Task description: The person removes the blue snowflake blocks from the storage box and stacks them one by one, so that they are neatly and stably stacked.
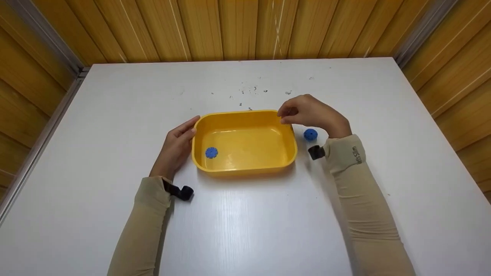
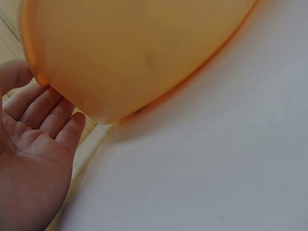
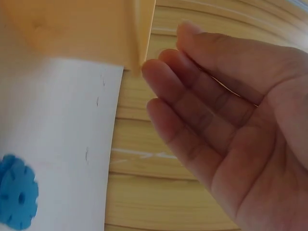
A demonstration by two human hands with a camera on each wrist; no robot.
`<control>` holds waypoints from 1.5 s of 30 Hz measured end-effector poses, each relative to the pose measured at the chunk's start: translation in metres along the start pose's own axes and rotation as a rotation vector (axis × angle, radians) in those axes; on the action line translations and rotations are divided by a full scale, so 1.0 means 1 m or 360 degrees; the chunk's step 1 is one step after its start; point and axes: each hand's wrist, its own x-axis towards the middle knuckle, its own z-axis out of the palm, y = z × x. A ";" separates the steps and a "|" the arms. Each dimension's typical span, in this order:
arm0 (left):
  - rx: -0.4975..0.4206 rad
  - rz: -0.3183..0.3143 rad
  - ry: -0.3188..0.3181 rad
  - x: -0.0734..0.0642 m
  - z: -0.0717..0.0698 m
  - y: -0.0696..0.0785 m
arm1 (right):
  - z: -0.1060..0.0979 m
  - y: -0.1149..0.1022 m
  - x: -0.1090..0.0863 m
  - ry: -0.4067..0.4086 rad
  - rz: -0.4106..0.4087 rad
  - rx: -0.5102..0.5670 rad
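A yellow plastic tub (image 1: 245,170) sits mid-table. My left hand (image 1: 178,143) holds its left end, thumb at the rim and fingers against the outer wall, as the left wrist view also shows. A flat blue notched disc (image 1: 211,152) lies inside, near the front left corner. My right hand (image 1: 307,111) is at the back right corner with its fingers loosely bent, holding nothing; in the right wrist view the fingertips (image 3: 156,77) are right by the tub's edge. Outside the tub, below that hand, blue notched discs (image 3: 19,195) overlap in a small piece.
The white table (image 1: 245,226) has small dark marks (image 1: 253,90) behind the tub. Yellow wood-look panels (image 1: 238,30) stand along the back and sides. A small black camera (image 1: 186,193) sits on the left wrist, another black camera (image 1: 316,152) on the right.
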 end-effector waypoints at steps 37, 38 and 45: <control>0.0030 0.0011 -0.0005 0.002 -0.002 -0.002 | 0.099 -0.090 0.101 -0.0642 -0.0262 -0.0169; 0.0017 0.0009 -0.0004 0.002 -0.002 -0.002 | 0.102 -0.092 0.102 -0.0646 -0.0262 -0.0185; -0.0007 0.0007 -0.0012 0.001 -0.003 -0.001 | 0.110 -0.104 0.106 -0.0662 -0.0195 -0.0282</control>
